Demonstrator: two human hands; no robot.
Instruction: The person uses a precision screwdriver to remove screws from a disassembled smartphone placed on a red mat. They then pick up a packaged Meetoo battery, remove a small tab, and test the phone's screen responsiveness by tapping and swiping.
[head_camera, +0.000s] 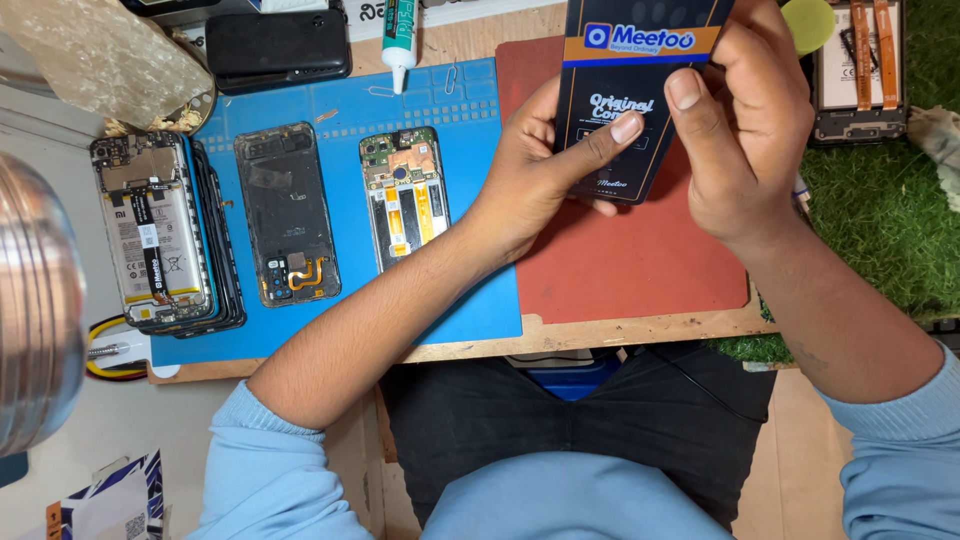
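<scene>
Both hands hold a flat black package (620, 110) with a blue and orange band up above the red mat (620, 260). The left hand (530, 175) grips its left edge, thumb laid across the front and fingers (605, 208) curled behind. The right hand (745, 130) closes on its right side, thumb pressed on the front near the top.

On the blue mat (480, 300) to the left lie three opened phones in a row: one with a battery (150, 235) resting on a stack of black frames, a dark empty shell (287, 215), and a slimmer one with orange ribbon cables (405, 195). A white glue tube (398, 40) points down at the mat's top edge, beside a black phone (278, 45). Another opened phone (860, 70) sits at the far right, above green turf (880, 220) on the bench (620, 335).
</scene>
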